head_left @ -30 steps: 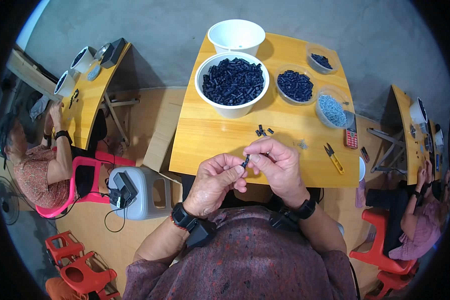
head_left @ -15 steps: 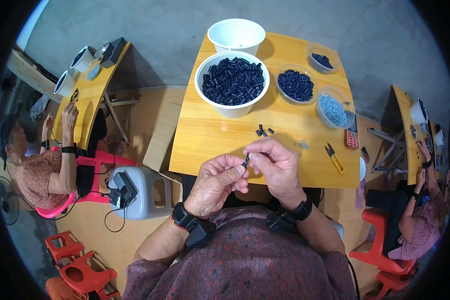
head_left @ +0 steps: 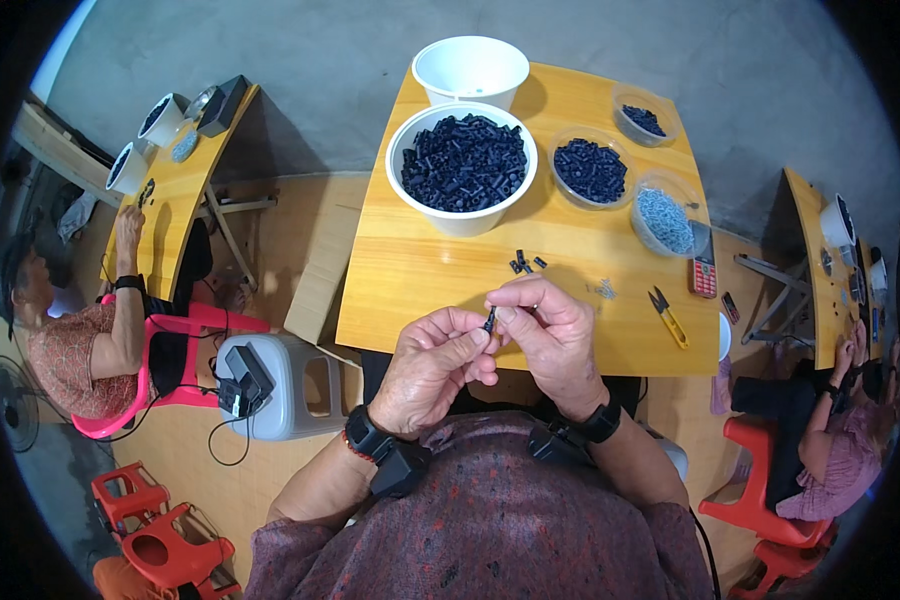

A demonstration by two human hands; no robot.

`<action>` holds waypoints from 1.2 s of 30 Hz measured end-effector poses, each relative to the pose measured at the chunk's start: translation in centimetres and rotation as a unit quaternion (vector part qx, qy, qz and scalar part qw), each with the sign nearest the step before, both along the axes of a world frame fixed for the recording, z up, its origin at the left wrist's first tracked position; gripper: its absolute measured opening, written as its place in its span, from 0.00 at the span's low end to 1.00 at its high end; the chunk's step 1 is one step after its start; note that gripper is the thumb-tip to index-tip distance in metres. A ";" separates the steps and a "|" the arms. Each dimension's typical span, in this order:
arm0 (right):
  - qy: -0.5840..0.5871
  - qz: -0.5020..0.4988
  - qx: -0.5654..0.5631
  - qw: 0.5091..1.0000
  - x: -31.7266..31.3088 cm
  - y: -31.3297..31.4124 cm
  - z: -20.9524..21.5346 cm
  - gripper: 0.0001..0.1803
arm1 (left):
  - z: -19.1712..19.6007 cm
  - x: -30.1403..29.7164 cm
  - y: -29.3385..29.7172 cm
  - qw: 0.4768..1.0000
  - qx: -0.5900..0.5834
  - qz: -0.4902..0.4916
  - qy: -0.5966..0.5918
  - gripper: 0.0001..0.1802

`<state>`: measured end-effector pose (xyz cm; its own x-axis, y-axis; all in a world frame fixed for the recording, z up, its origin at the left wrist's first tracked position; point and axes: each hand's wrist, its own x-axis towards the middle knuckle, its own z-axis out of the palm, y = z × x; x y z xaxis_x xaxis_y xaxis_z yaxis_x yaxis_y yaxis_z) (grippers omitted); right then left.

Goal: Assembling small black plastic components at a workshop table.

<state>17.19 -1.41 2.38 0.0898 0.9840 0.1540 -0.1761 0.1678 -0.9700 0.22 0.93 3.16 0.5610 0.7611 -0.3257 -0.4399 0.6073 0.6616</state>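
Surface [head_left: 420, 275]: wooden, extends beyond both hands. Filled white bowl [head_left: 461, 223]: ahead of the hands, slightly left, loaded with black parts. Second white bowl [head_left: 470, 65]: directly behind it, farther from the hands.

Left hand [head_left: 435, 355] and right hand [head_left: 547, 335]: over the near edge, fingers closed, thumb and index fingertips pinching one item jointly. Over the last second, position and grip show no clear change; this suggests fine fingertip work remains in progress on that item.

Clear tub of black parts [head_left: 592, 204]: ahead and right of the hands. Clear tub of metallic bits [head_left: 670, 182]: farther right. Yellow-handled snips [head_left: 675, 327]: right of the right hand. Loose black pieces [head_left: 525, 266]: just ahead of the fingertips.

Held black piece [head_left: 491, 317]: between the two hands, at the fingertips; finer detail is hidden. Loose metallic bits [head_left: 605, 289]: ahead and right of the right hand.
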 end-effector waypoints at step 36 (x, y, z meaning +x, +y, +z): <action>-0.147 -0.045 0.174 0.973 -0.1 -1.1 1.9 0.06 | 1.7 0.0 -2.0 0.997 -0.047 -0.007 -0.066 0.06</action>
